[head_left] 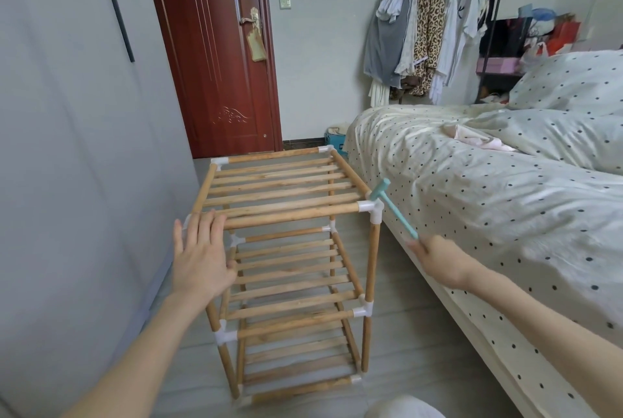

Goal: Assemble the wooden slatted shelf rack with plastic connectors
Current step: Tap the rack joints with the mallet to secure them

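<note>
— Between the grey wall at the left of the frame and the polka-dot bed (472, 215) at the right, the wooden slatted shelf rack (286, 259) stands upright on the floor, three tiers up, white plastic connectors at the corners. What worries you?

— The small teal mallet (391, 205). Its head sits right at the near right top corner connector (372, 210), at an angle. A glancing tap, I'd judge, could slide off the plastic and hit the rail or the post, or crack the connector rather than seat it.

— Would the rack tip?

— It could rock. It is tall and narrow, and only one hand steadies it. A hard knock on the right corner might also loosen the joints lower down, if any are only half pressed in; I cannot tell from this view.

— How are the hands placed?

— The left hand (202, 255) lies flat, fingers straight and spread, pressing on the near left end of the top front rail, wrist low at the lower left of the frame. The right hand (438, 262) grips the far end of the mallet handle, forearm reaching in from the lower right, above the bed's edge.

— That long grip?

— Less control, probably.
</note>
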### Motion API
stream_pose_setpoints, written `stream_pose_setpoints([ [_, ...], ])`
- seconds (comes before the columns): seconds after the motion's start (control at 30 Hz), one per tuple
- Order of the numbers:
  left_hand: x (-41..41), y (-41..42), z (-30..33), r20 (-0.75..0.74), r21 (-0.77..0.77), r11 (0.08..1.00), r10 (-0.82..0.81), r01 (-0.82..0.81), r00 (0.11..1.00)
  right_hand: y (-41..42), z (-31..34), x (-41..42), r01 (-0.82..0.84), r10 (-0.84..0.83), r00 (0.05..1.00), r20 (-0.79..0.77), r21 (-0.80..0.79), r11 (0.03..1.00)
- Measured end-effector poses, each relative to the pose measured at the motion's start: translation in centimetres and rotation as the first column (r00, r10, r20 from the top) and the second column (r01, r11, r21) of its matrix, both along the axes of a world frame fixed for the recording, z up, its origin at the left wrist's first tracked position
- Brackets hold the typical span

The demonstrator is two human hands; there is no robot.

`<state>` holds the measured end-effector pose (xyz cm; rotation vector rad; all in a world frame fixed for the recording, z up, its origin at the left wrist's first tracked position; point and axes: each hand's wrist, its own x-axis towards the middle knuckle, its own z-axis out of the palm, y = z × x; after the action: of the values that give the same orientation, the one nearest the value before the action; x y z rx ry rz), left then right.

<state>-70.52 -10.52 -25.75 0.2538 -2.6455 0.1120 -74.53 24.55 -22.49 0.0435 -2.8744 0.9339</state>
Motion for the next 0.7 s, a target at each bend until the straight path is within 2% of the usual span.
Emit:
stream_pose_setpoints([
  [0.03, -0.1, 0.0, 0.2, 0.017, -0.009, 1.000, 0.012, -0.011, 1.000, 0.5, -0.3, -0.5, -0.037, 0.038, 0.999, 0.019, -0.048, 0.998],
  [0.07, -0.2, 0.2, 0.2, 0.030, -0.015, 1.000, 0.025, -0.025, 0.999, 0.9, -0.4, -0.5, -0.032, 0.025, 0.999, -0.045, -0.145, 0.989],
  [0.13, -0.2, 0.5, 0.5, 0.036, -0.039, 0.999, 0.031, -0.030, 0.999, 1.0, -0.9, -0.5, 0.047, -0.104, 0.983, -0.153, -0.340, 0.939],
  [0.2, -0.4, 1.7, 0.3, 0.036, -0.098, 0.995, -0.030, 0.034, 0.999, 1.1, -3.0, -0.2, 0.102, -0.165, 0.983, -0.076, -0.516, 0.850],
  [0.27, -0.9, 3.5, -0.1, 0.029, -0.130, 0.978, -0.159, 0.161, 0.987, 1.1, -6.7, 0.2, 0.164, -0.152, 0.986, 0.073, -0.629, 0.760],
  [0.37, -2.2, 6.7, -0.4, 0.023, -0.097, 0.956, -0.274, 0.275, 0.961, 0.8, -12.2, 0.5, 0.287, -0.105, 0.949, 0.297, -0.679, 0.676],
  [0.47, -3.2, 8.1, -0.8, 0.001, -0.071, 0.969, -0.239, 0.239, 0.971, 1.4, -16.2, 0.0, 0.380, 0.012, 0.881, 0.473, -0.721, 0.579],
  [0.5, -3.3, 8.2, -1.1, -0.012, -0.075, 0.972, -0.224, 0.223, 0.974, 1.8, -17.2, -0.5, 0.417, -0.005, 0.875, 0.484, -0.748, 0.516],
  [0.53, -3.4, 8.2, -1.3, -0.020, -0.085, 0.973, -0.216, 0.214, 0.976, 1.8, -18.0, -0.8, 0.460, -0.101, 0.875, 0.473, -0.750, 0.475],
  [0.6, -3.2, 8.1, -1.7, -0.028, -0.104, 0.971, -0.218, 0.214, 0.976, 0.9, -19.9, -0.6, 0.552, -0.321, 0.834, 0.449, -0.684, 0.477],
  [0.63, -3.3, 8.1, -1.8, -0.039, -0.107, 0.971, -0.220, 0.215, 0.975, 0.0, -21.2, -0.3, 0.561, -0.316, 0.828, 0.463, -0.659, 0.501],
  [0.7, -3.3, 8.2, -1.8, -0.034, -0.112, 0.974, -0.203, 0.198, 0.979, -2.0, -23.3, 1.1, 0.471, -0.052, 0.833, 0.550, -0.659, 0.586],
])
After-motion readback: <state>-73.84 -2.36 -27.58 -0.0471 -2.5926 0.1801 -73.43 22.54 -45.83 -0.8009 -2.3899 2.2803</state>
